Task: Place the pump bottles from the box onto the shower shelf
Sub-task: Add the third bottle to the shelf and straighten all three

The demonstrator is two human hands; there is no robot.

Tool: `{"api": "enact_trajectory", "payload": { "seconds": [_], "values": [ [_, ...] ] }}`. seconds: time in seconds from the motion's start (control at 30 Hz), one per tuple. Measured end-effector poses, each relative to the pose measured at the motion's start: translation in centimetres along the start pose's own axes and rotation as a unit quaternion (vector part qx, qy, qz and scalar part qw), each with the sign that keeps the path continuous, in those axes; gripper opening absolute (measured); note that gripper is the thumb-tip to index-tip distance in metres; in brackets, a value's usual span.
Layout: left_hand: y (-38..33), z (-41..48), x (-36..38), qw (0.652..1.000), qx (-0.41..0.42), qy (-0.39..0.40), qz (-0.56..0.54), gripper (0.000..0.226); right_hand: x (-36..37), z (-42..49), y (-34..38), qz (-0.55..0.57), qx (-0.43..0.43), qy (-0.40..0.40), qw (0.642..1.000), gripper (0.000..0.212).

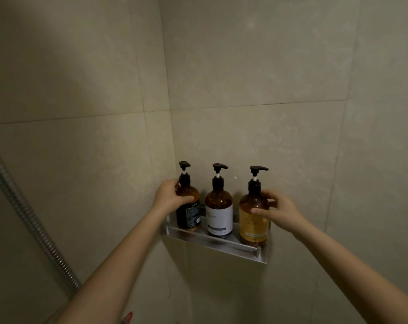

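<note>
Three amber pump bottles with black pumps stand upright in a row on the metal shower shelf [224, 245] in the wall corner. My left hand [169, 195] grips the shoulder of the black-label bottle [189, 215] at the left end. The white-label bottle [219, 215] stands untouched in the middle. My right hand [280, 212] wraps around the yellow-label bottle [253, 226] at the right end, thumb on its front. The box is out of view.
Beige tiled walls meet in a corner behind the shelf. A ribbed metal shower hose [25, 213] runs diagonally down the left wall. Something small and red [129, 316] shows at the bottom edge.
</note>
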State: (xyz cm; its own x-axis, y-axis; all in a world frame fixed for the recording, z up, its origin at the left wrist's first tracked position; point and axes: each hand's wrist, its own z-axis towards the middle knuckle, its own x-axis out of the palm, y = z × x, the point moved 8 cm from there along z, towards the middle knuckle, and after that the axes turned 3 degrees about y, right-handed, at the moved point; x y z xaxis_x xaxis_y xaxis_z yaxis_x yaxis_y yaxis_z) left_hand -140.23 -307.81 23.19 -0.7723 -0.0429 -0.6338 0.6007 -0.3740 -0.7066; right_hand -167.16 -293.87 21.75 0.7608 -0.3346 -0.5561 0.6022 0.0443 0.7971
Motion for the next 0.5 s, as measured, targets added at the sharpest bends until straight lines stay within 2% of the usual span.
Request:
{"api": "enact_trajectory", "payload": {
  "seconds": [0.07, 0.17, 0.27, 0.5],
  "values": [
    [-0.1, 0.03, 0.11, 1.0, -0.003, 0.008, 0.015, 0.047, 0.01, -0.07, 0.03, -0.001, 0.001, 0.004, 1.0, 0.067],
    [-0.08, 0.16, 0.23, 0.997, -0.031, 0.02, -0.062, 0.022, -0.05, -0.14, 0.19, -0.007, 0.001, 0.004, 1.0, 0.066],
    [0.11, 0.12, 0.56, 0.99, -0.055, 0.04, -0.125, 0.046, -0.05, -0.15, 0.31, -0.008, 0.003, 0.004, 1.0, 0.066],
    [0.62, 0.15, 0.33, 0.995, -0.041, 0.04, -0.081, 0.061, -0.04, -0.12, 0.18, -0.01, 0.011, 0.004, 1.0, 0.068]
  ]
}}
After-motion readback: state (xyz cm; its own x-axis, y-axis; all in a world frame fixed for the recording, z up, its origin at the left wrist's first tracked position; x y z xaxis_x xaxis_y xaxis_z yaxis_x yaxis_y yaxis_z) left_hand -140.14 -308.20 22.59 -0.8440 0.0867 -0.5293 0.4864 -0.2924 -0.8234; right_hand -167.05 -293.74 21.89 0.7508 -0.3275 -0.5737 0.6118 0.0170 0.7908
